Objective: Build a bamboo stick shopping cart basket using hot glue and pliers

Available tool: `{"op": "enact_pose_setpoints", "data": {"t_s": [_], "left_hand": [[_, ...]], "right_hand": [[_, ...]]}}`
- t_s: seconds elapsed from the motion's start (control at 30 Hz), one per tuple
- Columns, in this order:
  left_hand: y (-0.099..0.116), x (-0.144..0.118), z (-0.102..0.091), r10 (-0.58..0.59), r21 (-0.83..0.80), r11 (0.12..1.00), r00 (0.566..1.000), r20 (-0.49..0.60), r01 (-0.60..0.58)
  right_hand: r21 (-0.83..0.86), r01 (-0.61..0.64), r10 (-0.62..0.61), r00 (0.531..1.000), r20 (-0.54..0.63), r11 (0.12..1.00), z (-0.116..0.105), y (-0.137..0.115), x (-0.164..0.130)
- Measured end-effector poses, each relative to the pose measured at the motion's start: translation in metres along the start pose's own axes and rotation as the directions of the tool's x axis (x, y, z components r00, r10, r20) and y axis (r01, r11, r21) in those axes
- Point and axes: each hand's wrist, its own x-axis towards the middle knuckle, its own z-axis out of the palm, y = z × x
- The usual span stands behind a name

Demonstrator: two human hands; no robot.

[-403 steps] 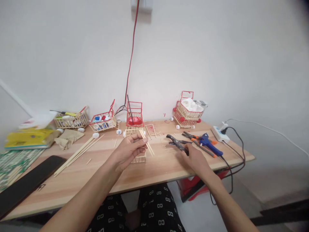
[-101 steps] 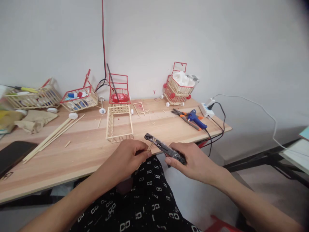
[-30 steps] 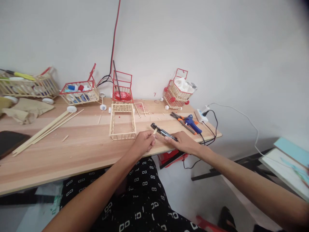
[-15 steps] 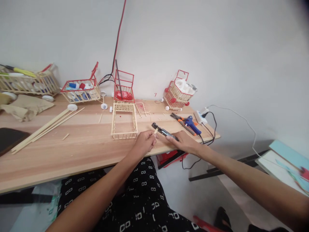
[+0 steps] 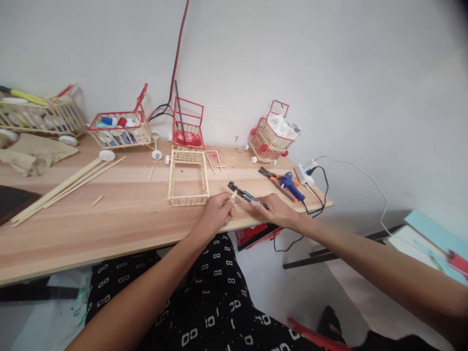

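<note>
Head view: the left hand (image 5: 216,212) pinches a short wooden stick (image 5: 233,195), its grip clamped on the lower end, at the near edge of the desk (image 5: 120,219). The right hand (image 5: 276,210) is closed around dark cutters (image 5: 244,194), whose tip meets the stick at 1 o'clock from the left hand. The open stick frame (image 5: 188,178) lies at 11 o'clock. The offcut could fly off, or the stick split, since the fingertips sit close to the blades.
</note>
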Motion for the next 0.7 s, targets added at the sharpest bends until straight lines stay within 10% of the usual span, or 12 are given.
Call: {"op": "enact_pose_setpoints", "data": {"t_s": [0.47,0.7], "left_hand": [[-0.004,0.001,0.001,0.028,0.013,1.0,0.999,0.016,-0.028],[0.001,0.001,-0.001,-0.013,-0.003,1.0,0.999,0.051,0.013]], "right_hand": [[0.069,-0.189,0.167,0.956,0.243,0.98,-0.029,-0.013,-0.003],[0.056,-0.219,0.207,0.964,0.168,0.974,-0.024,-0.019,-0.006]]}}
